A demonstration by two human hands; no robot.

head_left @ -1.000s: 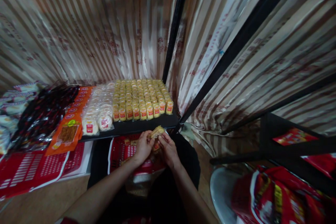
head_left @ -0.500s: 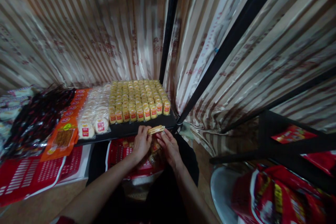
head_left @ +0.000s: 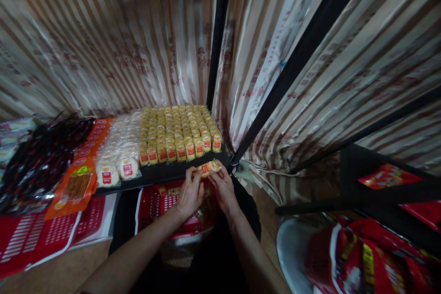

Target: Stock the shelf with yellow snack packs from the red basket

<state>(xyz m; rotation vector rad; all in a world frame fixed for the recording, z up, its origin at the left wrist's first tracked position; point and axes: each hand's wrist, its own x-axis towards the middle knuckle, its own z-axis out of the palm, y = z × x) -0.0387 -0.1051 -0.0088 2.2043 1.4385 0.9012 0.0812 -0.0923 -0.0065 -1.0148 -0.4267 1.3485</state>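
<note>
Between my two hands I hold a small wrapped snack pack (head_left: 208,168), yellowish with a red and orange label facing up. My left hand (head_left: 191,190) pinches its left end. The fingers of my right hand (head_left: 222,188) are closed on its right end. Just beyond them, rows of similar yellow packs (head_left: 181,135) with red labels stand upright on a black shelf (head_left: 155,173). Under my hands is a red basket (head_left: 156,204) with some small packs in it, partly hidden by my hands and wrists.
Left of the yellow rows lie round white wrapped crackers (head_left: 119,156), an orange snack bag (head_left: 77,174) and dark packets (head_left: 44,156). Another red basket (head_left: 37,239) sits lower left. On the right are red bags (head_left: 375,257), a grey-white basin (head_left: 292,248) and black shelf posts (head_left: 275,87).
The pack has turned in my fingers, from edge-on to its labelled face showing. My hands have stayed near the same place, and the view has shifted slightly.
</note>
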